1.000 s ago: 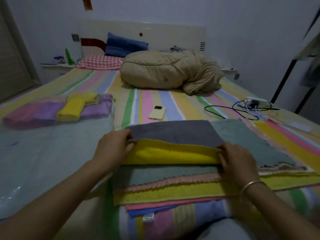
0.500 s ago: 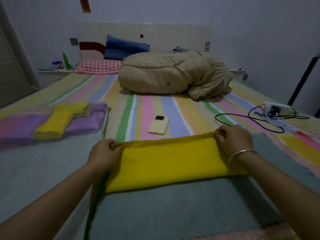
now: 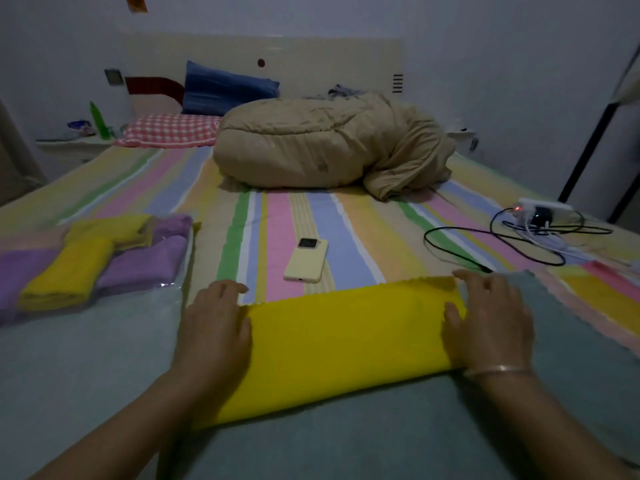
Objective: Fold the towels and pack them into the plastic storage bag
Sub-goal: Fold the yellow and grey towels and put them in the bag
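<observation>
Watching through the head camera, I found the yellow towel (image 3: 346,344) lying as a folded band on a spread grey-green towel (image 3: 346,445), right in front of the person. Its long axis ran left to right across the bed.

The left hand (image 3: 214,334) lay flat on the band's left end and the right hand (image 3: 491,327) flat on its right end. Both had their fingers straight and pointing away, pressing the cloth down. Neither had hold of anything.

With one hand at each end, I judged the next fold would go along that long axis, one end carried over to the other. The plastic storage bag (image 3: 166,287) lay to the left, just beside the left hand, with purple towels (image 3: 145,265) and a folded yellow one (image 3: 69,271) already in it. That made the left hand the nearer one for packing.

A good deal was hidden from me. The palms covered both short ends, so I could not check whether the corners met. The light was dim and the clear plastic nearly vanished, so I could not make out the bag's mouth. How many layers the band had did not show either. A phone (image 3: 306,259) lay just beyond the towel's far edge, apart from it.
</observation>
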Demonstrator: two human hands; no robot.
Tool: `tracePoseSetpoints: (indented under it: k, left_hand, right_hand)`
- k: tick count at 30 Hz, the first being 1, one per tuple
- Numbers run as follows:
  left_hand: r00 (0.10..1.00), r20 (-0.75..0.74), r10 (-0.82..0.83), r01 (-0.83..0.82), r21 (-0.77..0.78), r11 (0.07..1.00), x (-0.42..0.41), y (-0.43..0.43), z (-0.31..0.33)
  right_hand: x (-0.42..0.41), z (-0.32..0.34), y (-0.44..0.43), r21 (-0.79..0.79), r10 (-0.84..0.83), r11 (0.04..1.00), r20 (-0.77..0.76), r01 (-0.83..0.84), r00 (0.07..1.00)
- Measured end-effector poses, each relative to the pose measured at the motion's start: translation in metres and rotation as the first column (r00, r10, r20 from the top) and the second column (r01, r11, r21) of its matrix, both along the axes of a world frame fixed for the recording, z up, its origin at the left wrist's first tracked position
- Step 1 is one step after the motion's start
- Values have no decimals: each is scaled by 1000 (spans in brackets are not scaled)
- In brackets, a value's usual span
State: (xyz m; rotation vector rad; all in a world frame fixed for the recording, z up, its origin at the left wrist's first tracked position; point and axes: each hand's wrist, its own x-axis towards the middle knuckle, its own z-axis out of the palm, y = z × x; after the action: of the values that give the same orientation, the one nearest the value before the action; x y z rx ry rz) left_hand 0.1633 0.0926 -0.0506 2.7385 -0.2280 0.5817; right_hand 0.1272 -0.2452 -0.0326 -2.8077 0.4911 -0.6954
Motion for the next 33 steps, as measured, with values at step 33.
tracePoseSetpoints:
  k: [33]
  left_hand:
    - [737,-505,-450,-504,-854,132,-42,32,17]
  right_hand:
    - [-61,-13,196,-214,692,642,-251,-736,676]
